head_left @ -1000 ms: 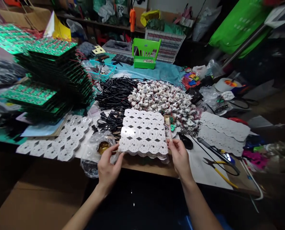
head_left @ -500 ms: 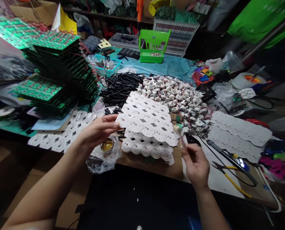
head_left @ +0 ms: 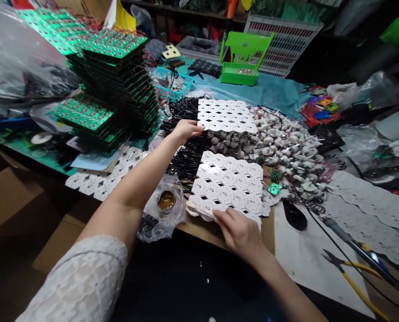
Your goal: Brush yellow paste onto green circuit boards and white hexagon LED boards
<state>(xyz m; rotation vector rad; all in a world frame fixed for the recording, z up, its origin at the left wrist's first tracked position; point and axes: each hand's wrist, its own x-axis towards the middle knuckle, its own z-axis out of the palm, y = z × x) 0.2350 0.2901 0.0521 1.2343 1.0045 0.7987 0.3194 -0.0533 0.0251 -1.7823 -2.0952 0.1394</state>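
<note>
My left hand (head_left: 186, 130) is stretched far forward, its fingers pinching the left corner of a white circuit board panel (head_left: 226, 115) with diamond-shaped holes. That panel is over the black cables and the pile of small white parts. Close to me lies a stack of similar white panels (head_left: 231, 179), with scalloped edges. My right hand (head_left: 241, 230) is at the stack's front edge, closed on a thin pale stick-like thing (head_left: 201, 210) that points left across the edge. What exactly this thing is, I cannot make out.
Green circuit boards (head_left: 119, 80) with red wires stand in a tall stack at left. Small white parts (head_left: 289, 147) are heaped behind the panels. Yellow-handled cutters (head_left: 353, 277) and a dark-handled tool with a cord (head_left: 340, 230) lie at right. Plastic wrap surrounds a gold-coloured roll (head_left: 166, 201).
My left hand has carried one white panel forward, away from the stack. My right hand has moved left to the stack's front edge with the thin thing. The view has swung left.
</note>
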